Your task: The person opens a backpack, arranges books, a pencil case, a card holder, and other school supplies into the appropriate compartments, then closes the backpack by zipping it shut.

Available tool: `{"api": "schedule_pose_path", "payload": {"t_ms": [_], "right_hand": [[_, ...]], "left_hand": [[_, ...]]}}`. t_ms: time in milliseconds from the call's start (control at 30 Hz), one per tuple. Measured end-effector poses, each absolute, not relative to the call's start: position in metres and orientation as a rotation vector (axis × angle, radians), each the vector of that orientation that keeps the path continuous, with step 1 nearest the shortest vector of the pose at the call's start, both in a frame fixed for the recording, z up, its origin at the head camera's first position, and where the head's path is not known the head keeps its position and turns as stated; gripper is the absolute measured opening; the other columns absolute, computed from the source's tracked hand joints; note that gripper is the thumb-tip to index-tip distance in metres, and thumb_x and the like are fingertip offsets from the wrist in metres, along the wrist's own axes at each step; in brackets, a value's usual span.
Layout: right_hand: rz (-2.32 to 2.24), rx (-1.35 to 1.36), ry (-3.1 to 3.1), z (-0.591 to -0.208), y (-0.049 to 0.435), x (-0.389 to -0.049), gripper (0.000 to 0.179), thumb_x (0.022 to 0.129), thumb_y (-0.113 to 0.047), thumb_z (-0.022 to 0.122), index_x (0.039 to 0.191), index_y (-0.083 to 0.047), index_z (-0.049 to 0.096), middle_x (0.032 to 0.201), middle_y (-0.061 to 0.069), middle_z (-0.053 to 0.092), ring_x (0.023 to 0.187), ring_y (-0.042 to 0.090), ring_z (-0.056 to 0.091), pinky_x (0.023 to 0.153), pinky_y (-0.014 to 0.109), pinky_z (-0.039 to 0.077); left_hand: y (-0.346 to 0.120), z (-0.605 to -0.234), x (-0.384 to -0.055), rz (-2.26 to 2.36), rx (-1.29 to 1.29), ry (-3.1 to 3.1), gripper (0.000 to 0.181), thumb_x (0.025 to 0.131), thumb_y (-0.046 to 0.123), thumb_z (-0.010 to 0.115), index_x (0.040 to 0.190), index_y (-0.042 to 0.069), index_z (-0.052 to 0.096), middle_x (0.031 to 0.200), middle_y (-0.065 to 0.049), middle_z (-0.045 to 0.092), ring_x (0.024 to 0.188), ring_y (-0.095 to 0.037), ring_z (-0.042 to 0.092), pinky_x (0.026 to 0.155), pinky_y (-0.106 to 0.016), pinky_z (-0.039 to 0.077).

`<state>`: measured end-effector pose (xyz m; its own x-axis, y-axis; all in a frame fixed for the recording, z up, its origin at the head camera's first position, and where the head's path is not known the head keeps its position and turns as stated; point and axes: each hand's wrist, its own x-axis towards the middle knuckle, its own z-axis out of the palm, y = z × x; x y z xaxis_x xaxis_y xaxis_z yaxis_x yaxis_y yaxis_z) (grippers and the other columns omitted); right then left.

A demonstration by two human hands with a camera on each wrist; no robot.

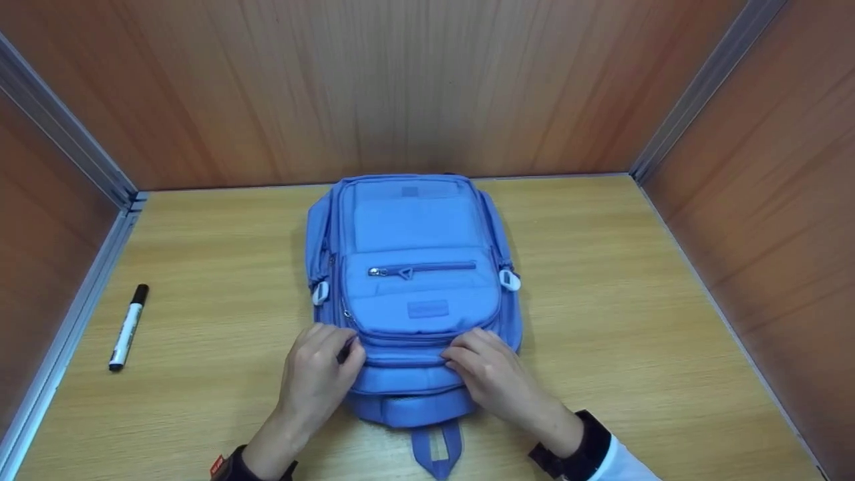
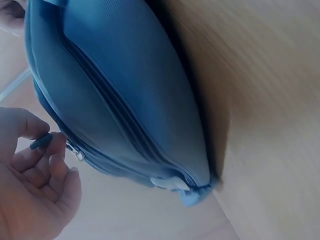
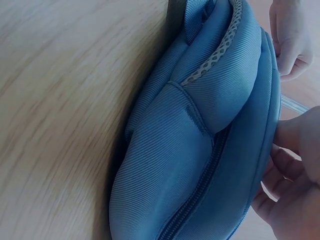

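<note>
A blue backpack (image 1: 417, 224) lies on its back, its top handle loop (image 1: 437, 451) toward the person. At the left of its upper edge, my left hand (image 1: 320, 367) pinches a dark zipper pull (image 2: 41, 141) between thumb and finger. The metal zipper slider (image 2: 76, 154) shows just beyond those fingertips. Across the bag, my right hand (image 1: 491, 374) pinches the fabric edge beside the same zipper line; its fingertips are partly hidden behind the bag's edge in the right wrist view. A front pocket zipper (image 1: 424, 268) is closed.
On the wooden table (image 1: 641, 321), a white marker with black ends (image 1: 127, 327) lies at the left, apart from the bag. Wood panels (image 1: 401, 87) with metal edge strips enclose the back and both sides. White buckles (image 1: 509, 280) sit on the bag's sides.
</note>
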<state>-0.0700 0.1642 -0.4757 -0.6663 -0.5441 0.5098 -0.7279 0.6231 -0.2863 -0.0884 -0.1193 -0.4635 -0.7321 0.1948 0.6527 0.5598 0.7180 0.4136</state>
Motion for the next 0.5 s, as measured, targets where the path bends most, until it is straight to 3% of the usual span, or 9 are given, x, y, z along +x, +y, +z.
{"api": "schedule_pose_path", "payload": {"t_ms": [267, 500], "right_hand": [[0.7, 1.003, -2.475, -0.476, 0.162, -0.07, 0.011, 0.092, -0.005, 0.076, 0.103, -0.009, 0.077, 0.099, -0.002, 0.069, 0.091, 0.014, 0.062, 0.078, 0.029, 0.052], [0.729, 1.02, -2.409, -0.477, 0.162, -0.071, 0.012, 0.091, -0.001, 0.076, 0.102, -0.006, 0.075, 0.099, 0.001, 0.068, 0.091, 0.016, 0.063, 0.079, 0.034, 0.054]], "left_hand": [[-0.103, -0.464, -0.073, -0.827, -0.585, -2.321, 0.013, 0.071, -0.008, 0.077, 0.079, 0.003, 0.076, 0.074, -0.002, 0.071, 0.068, -0.013, 0.058, 0.059, -0.029, 0.049], [-0.082, -0.463, -0.061, -0.829, -0.67, -2.3, 0.012, 0.072, -0.002, 0.079, 0.079, 0.006, 0.075, 0.076, 0.0, 0.071, 0.07, -0.013, 0.061, 0.062, -0.029, 0.052]]}}
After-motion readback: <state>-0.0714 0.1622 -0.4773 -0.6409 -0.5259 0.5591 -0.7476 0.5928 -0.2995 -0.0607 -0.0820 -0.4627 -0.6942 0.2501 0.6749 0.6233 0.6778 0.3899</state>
